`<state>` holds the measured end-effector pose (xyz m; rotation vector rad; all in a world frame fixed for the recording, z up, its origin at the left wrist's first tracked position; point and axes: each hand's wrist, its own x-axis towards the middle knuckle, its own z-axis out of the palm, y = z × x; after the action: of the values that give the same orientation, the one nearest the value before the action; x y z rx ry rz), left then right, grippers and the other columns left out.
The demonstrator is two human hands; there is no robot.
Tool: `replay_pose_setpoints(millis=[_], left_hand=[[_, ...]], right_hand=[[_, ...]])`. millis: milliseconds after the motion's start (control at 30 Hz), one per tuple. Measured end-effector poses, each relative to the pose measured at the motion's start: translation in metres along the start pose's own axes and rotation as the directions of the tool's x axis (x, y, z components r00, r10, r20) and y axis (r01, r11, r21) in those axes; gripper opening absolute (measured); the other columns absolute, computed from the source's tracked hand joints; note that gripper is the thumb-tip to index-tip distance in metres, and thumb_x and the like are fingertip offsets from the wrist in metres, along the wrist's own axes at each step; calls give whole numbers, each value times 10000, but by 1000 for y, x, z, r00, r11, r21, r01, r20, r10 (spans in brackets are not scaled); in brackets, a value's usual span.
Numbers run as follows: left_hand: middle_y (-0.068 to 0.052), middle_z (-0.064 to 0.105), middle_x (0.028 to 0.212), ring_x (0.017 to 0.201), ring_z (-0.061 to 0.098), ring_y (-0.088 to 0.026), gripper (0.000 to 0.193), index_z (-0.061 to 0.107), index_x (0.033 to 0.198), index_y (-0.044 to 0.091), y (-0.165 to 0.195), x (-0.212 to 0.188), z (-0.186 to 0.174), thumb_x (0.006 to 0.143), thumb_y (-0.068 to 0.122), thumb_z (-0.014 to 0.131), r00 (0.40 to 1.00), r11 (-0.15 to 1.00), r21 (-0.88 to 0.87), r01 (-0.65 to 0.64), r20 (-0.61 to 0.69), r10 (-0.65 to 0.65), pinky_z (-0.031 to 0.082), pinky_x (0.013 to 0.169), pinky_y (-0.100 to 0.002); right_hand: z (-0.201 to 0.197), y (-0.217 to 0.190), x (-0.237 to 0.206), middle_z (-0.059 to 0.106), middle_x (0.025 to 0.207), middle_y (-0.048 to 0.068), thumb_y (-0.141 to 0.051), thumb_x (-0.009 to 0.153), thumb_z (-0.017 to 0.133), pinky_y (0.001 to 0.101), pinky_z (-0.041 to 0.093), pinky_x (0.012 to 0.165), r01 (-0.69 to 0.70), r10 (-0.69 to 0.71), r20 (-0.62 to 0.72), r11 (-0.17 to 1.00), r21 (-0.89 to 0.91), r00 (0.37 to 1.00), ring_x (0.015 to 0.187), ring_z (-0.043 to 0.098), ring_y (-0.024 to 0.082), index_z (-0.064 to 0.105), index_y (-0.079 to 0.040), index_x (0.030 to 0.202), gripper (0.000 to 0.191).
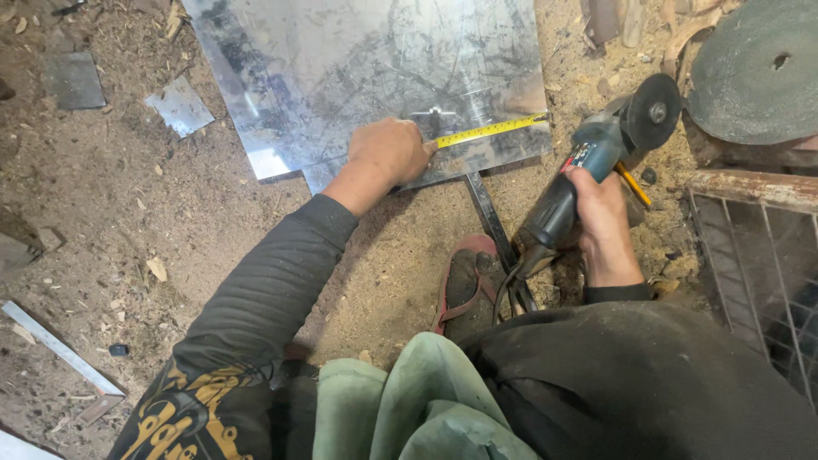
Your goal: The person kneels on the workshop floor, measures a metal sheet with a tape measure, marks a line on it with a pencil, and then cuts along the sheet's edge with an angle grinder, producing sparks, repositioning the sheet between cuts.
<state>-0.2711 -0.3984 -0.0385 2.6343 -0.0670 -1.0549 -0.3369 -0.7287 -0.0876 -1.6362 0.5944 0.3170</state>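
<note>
Soft, even daylight fills the scene, glaring pale off the metal sheet (pixel 366 77), shadows faint beneath the arms, everything sharp except slight wide-angle stretching toward the picture's corners.

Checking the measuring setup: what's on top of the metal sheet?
On the metal sheet lie a yellow tape measure, pinned by the left hand, and a small metal bracket. The tape's part under the hand is hidden.

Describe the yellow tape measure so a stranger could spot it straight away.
Find the big shiny metal sheet lying on the sawdust floor. Along its near edge, the left hand pins a tape measure running toward the sheet's right corner. It is the only narrow yellow strip there.
</note>
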Motion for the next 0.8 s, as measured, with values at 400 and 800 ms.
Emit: replay_pose_setpoints(millis=[400, 800], left_hand=[[-162, 739, 1124, 1053, 701, -369, 533, 765, 1098, 91, -2, 2, 11, 973, 565, 557, 1000, 1000, -7, -11, -20, 11, 561, 883, -490], [-125, 755, 1052, 977, 730, -321, 501, 776, 1038, 112, 5, -6, 5, 1004, 543, 523, 999, 1000, 13, -9, 40, 8, 571, 859, -480]], right_hand=[[2, -10, -17, 648, 865, 113, -170, 946, 630, 370, 595, 587, -60, 61, 0, 992, 108, 998, 669, 687, 230, 558, -15, 1148, 265], [-4, 26, -3, 658, 1028, 48, -153, 962, 710, 313, 513, 800, 108, -114, -57, 989, -98, 992, 897, 619, 133, 620, -16, 1177, 270]])
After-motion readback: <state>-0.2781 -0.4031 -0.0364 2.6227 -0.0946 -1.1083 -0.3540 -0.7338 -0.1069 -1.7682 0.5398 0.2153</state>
